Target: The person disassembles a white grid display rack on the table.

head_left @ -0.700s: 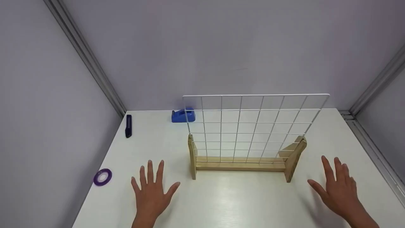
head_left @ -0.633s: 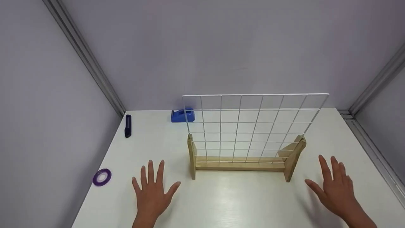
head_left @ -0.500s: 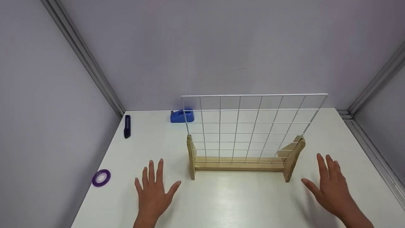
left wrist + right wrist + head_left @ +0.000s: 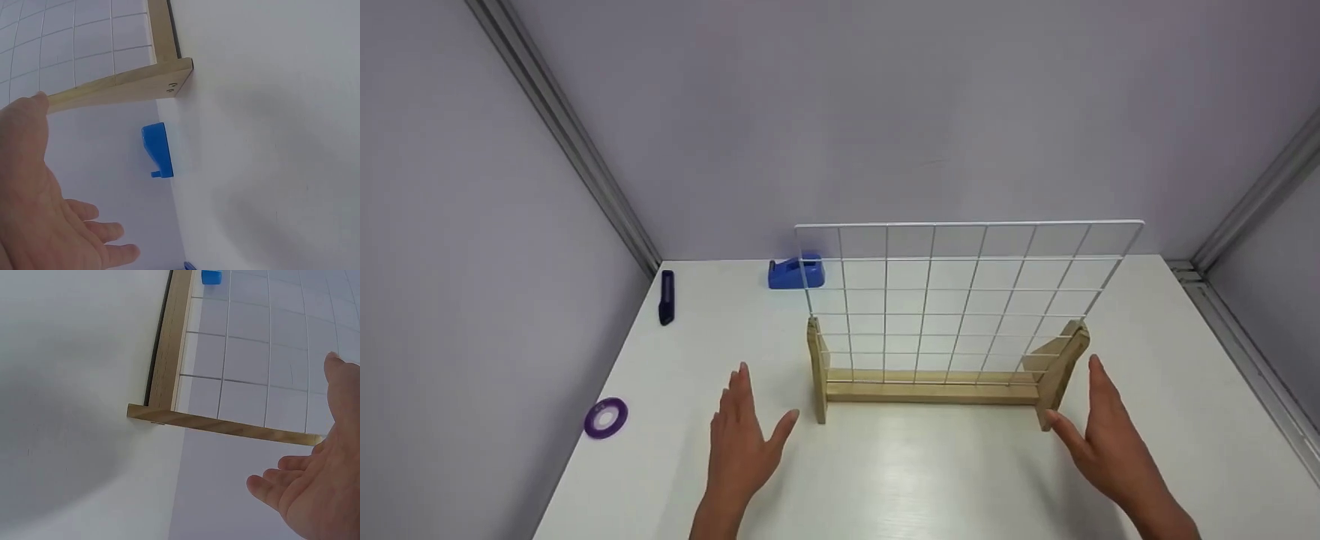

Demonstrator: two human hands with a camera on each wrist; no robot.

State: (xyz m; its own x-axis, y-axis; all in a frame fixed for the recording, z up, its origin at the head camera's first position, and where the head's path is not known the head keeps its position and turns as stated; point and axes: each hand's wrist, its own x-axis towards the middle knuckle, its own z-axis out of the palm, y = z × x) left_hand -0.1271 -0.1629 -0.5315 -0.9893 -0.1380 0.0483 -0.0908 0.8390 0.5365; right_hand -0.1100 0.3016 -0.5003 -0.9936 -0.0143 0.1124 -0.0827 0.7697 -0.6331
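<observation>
A white wire grid panel (image 4: 937,289) stands in a wooden frame (image 4: 930,391) with an upright at each end. In the head view my left hand (image 4: 741,446) hovers left of the frame, thumb out and fingers straight, holding nothing. Just beyond the right upright, my right hand (image 4: 1117,450) is also straight-fingered and bare, its thumb overlapping that upright's foot in this view. The left wrist view shows the left palm (image 4: 34,208) turned toward the frame's end. From the right wrist, the right hand (image 4: 320,478) appears beside the other end piece.
A blue tape dispenser (image 4: 787,274) sits behind the grid's left end. At the back left lies a dark blue box cutter (image 4: 667,298), and a purple ring of tape (image 4: 605,418) rests near the table's left edge. Walls enclose the table (image 4: 900,480) at the back and sides.
Both hands have moved inward toward the frame and turned edge-up, palms facing each other. Their spread fingers have come closer together. The objects on the table stay in place.
</observation>
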